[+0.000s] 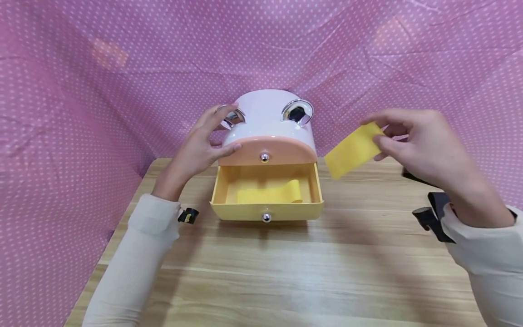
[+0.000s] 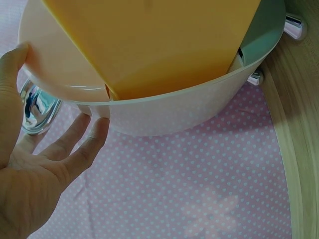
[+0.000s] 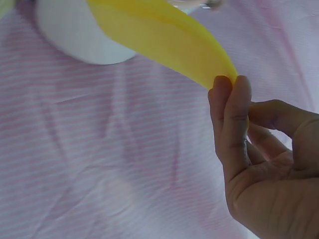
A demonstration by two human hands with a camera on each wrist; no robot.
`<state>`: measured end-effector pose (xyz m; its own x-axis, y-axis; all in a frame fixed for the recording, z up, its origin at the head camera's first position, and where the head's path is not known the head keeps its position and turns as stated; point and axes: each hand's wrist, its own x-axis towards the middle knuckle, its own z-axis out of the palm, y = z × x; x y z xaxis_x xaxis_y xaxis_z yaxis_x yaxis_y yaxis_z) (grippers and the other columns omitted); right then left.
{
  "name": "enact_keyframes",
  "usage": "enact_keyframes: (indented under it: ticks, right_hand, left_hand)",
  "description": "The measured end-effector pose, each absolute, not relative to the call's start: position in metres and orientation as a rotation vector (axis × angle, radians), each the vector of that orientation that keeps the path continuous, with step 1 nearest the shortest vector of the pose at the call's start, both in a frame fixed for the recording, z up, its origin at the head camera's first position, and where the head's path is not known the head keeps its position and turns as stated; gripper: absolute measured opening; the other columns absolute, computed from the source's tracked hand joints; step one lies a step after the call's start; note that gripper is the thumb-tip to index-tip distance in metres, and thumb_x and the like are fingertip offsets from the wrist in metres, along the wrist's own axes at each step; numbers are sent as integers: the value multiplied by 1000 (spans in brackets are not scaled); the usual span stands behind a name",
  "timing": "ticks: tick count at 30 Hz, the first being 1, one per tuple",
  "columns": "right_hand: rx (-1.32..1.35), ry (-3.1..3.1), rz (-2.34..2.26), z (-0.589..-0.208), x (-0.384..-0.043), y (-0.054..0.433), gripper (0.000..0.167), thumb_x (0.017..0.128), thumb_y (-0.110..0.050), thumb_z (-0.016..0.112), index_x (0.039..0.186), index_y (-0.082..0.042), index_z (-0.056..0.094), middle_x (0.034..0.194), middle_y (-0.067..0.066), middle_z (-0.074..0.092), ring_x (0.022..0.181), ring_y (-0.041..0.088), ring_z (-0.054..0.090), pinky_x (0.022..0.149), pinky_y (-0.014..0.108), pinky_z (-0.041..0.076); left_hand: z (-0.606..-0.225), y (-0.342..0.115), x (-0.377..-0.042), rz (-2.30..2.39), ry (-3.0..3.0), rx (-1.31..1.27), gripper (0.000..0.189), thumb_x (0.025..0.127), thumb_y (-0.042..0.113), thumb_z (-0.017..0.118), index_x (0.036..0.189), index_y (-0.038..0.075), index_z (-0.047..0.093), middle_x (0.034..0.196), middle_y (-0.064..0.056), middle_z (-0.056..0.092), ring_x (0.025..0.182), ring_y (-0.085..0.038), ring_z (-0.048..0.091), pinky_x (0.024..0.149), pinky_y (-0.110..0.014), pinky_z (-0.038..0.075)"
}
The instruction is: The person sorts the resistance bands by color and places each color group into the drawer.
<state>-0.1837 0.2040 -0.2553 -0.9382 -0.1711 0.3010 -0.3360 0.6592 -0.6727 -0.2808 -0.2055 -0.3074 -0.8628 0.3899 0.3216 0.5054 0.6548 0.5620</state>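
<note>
A small white storage box [image 1: 267, 109] with a rounded top stands at the back of the table. Its pink upper drawer [image 1: 286, 152] is closed, and its yellow lower drawer [image 1: 241, 211] is pulled out. My left hand [image 1: 200, 141] holds the box at its left side, thumb on the pink front and fingers around the wall, as the left wrist view also shows. Right of the box, in the air, my right hand [image 1: 421, 145] pinches one end of a flat yellow strip [image 1: 353, 150]. Another yellow strip [image 1: 265, 195], curled at its right end, lies in the lower drawer.
Two chrome rings [image 1: 297, 112] stick up from the box like eyes. Each drawer has a round silver knob [image 1: 266, 218]. Pink polka-dot cloth [image 1: 196, 54] hangs behind and beside the wooden table [image 1: 261, 272]. Black straps [image 1: 439, 218] are worn at the wrists.
</note>
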Motion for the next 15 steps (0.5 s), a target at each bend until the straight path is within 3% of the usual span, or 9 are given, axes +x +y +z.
enact_keyframes:
  ticks: [7, 10, 15]
  right_hand:
    - [488, -2522, 1352, -237, -169, 181, 33, 98, -3, 71, 127, -17, 76, 108, -9, 79, 73, 14, 78, 65, 22, 64]
    - [535, -2502, 1384, -234, -165, 168, 34, 98, -1, 70, 125, -18, 76, 111, -5, 79, 75, 16, 78, 67, 24, 65]
    - [648, -2510, 1426, -234, -163, 144, 33, 97, 5, 67, 125, -10, 75, 111, 12, 78, 78, 15, 77, 64, 28, 66]
  left_hand:
    - [-308, -205, -281, -1008, -2688, -741, 89, 91, 25, 84, 163, 41, 35, 168, -8, 31, 137, -34, 54, 102, -47, 61]
    - [-308, -205, -281, -1009, -2691, -736, 89, 91, 25, 84, 163, 42, 34, 168, -7, 30, 137, -34, 54, 102, -47, 61]
    - [-308, -205, -281, -1004, -2699, -732, 89, 91, 26, 84, 163, 43, 33, 168, -7, 30, 138, -34, 53, 102, -47, 61]
